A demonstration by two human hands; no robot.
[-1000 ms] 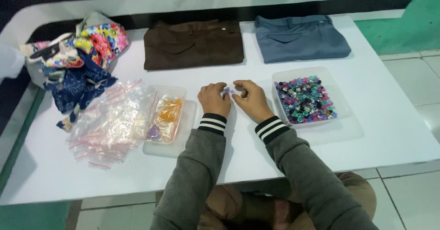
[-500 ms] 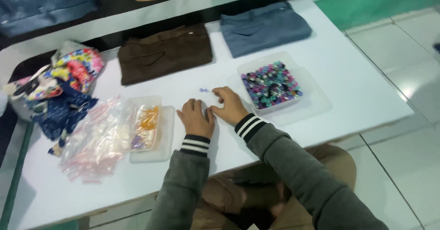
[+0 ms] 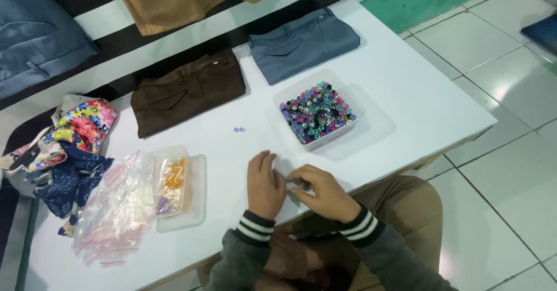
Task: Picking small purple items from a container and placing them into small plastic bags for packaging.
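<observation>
Both hands meet at the near edge of the white table [image 3: 406, 94].
Left hand [image 3: 265, 185] lies flat, fingers together; right hand [image 3: 322, 192] curls beside it, pinching something too small to tell; tiny purple bead [image 3: 238, 129] lies apart, beyond them.

Bright, even light falls from overhead, casting only soft, short shadows. The white table [image 3: 406, 99] is nearly washed out, and the floor tiles [image 3: 510, 169] show pale glare. The picture is slightly soft, and straight lines bend toward the edges.
</observation>
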